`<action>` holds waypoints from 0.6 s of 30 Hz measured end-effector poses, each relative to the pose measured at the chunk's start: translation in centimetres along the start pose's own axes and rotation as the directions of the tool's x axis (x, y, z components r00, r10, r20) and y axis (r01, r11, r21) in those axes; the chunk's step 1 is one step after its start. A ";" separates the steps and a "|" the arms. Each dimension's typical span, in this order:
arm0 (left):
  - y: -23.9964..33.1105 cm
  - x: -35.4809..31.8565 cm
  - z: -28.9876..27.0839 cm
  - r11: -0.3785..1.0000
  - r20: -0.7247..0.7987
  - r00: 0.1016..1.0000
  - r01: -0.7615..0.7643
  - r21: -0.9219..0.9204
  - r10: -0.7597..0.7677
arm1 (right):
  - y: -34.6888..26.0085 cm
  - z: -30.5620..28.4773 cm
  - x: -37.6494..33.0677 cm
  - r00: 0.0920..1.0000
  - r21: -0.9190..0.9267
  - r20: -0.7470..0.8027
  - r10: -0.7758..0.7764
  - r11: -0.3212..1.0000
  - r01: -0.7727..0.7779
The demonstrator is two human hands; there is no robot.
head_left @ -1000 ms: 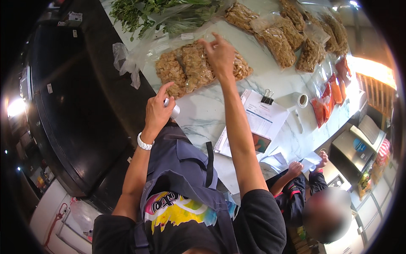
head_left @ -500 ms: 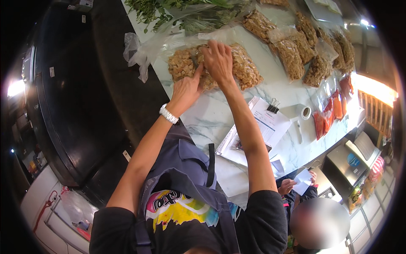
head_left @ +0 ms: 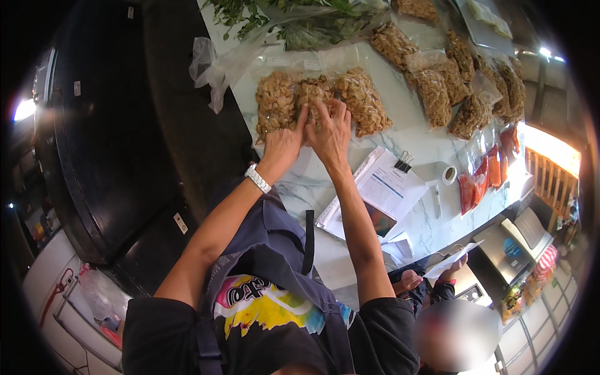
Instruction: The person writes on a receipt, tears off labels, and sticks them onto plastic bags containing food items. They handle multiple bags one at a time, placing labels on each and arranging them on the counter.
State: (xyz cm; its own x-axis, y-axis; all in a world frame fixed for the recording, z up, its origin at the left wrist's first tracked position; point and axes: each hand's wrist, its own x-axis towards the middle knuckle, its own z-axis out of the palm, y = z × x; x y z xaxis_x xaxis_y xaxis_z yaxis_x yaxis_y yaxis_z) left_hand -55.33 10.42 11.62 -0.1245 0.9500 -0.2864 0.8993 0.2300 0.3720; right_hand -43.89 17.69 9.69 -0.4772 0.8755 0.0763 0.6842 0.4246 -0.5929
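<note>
Three clear plastic bags of brown, chunky dried food lie side by side on the marble-patterned table (head_left: 300, 181): a left bag (head_left: 275, 97), a middle bag (head_left: 314, 89) and a right bag (head_left: 362, 100). My right hand (head_left: 331, 134) rests its spread fingers on the lower part of the middle bag. Beside it, my left hand (head_left: 282, 152) touches the lower edges of the left and middle bags, its index finger stretched out. Neither hand grips a bag; some left fingertips are hard to see. A white watch (head_left: 257, 179) is on my left wrist.
Leafy greens in plastic (head_left: 312, 22) lie at the far edge. More filled bags (head_left: 434, 97) and red packets (head_left: 475, 184) are on the right. Near my right forearm are a clipped paper stack (head_left: 387, 184), a tape roll (head_left: 449, 174) and a pen (head_left: 437, 201). Another person holds paper (head_left: 453, 259).
My right hand has drawn back from the middle bag's upper part to its lower part, uncovering its top. The other person's paper has tilted. The whole view has shifted slightly.
</note>
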 end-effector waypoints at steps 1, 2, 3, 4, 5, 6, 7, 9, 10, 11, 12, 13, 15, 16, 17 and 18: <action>0.0 -0.3 0.4 1.000 -0.001 1.000 0.011 0.020 -0.011 | 0.0 -0.4 0.3 1.000 0.010 -0.004 0.008 1.000 -0.008; 0.0 -0.7 0.7 0.999 -0.001 1.000 0.023 0.039 -0.023 | 0.0 -0.8 0.9 1.000 0.021 -0.006 0.015 1.000 -0.015; 0.0 -0.9 1.0 0.998 -0.002 0.999 0.036 0.059 -0.036 | 0.0 -1.0 1.6 1.000 0.032 -0.009 0.022 0.999 -0.022; 0.0 -0.9 1.1 0.998 0.013 0.999 0.045 0.049 -0.045 | 0.2 -0.9 2.3 0.998 -0.050 0.055 0.036 0.998 -0.034; 0.1 -0.6 1.0 0.998 0.028 0.998 0.051 0.042 -0.052 | 0.5 -0.6 3.5 0.992 -0.131 0.113 0.057 0.990 -0.042; 0.1 -0.5 0.9 0.998 0.042 0.997 0.057 0.036 -0.059 | 0.9 -0.2 4.5 0.982 -0.212 0.170 0.081 0.976 -0.044; 0.2 -0.4 0.8 0.999 0.043 0.998 0.046 0.024 -0.047 | 1.3 0.2 5.3 0.982 -0.246 0.177 0.070 0.969 -0.025; 0.3 -0.2 0.4 1.000 0.045 0.999 0.020 0.003 -0.020 | 1.9 0.9 6.7 0.980 -0.313 0.191 0.051 0.950 0.011; 0.3 -0.2 0.4 1.000 0.044 0.999 0.018 -0.001 -0.018 | 2.1 1.2 7.3 0.980 -0.325 0.193 0.051 0.946 0.015; 0.3 -0.2 0.5 1.000 0.043 0.999 0.015 -0.004 -0.015 | 2.4 1.5 7.7 0.980 -0.337 0.194 0.051 0.941 0.018; 0.2 -0.2 0.5 1.000 0.043 0.999 0.012 -0.008 -0.011 | 2.6 1.7 7.9 0.979 -0.349 0.196 0.052 0.937 0.020; 0.2 -0.2 0.6 1.000 0.040 0.999 0.019 0.002 -0.019 | 2.5 1.7 8.0 0.978 -0.342 0.206 0.032 0.939 0.041; 0.0 -0.2 0.8 0.999 0.034 0.999 0.031 0.024 -0.031 | 2.4 1.7 8.2 0.974 -0.327 0.225 -0.007 0.941 0.082; 0.1 -0.2 0.8 0.999 0.033 0.999 0.036 0.007 -0.036 | 2.6 1.8 8.5 0.968 -0.335 0.252 0.008 0.939 0.079; 0.2 -0.2 0.7 0.999 0.032 0.999 0.040 -0.009 -0.040 | 2.7 2.1 9.0 0.960 -0.343 0.279 0.023 0.936 0.077; 0.3 -0.2 0.7 0.999 0.031 0.999 0.045 -0.025 -0.044 | 2.8 2.2 9.4 0.952 -0.350 0.305 0.038 0.934 0.075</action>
State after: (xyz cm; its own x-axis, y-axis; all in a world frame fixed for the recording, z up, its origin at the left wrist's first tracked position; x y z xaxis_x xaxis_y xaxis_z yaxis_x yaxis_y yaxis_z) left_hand -54.77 10.16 11.15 -0.1513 0.9318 -0.3299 0.8821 0.2778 0.3803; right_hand -47.70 26.56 6.96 -0.5959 0.7792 -0.1943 0.7964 0.5425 -0.2671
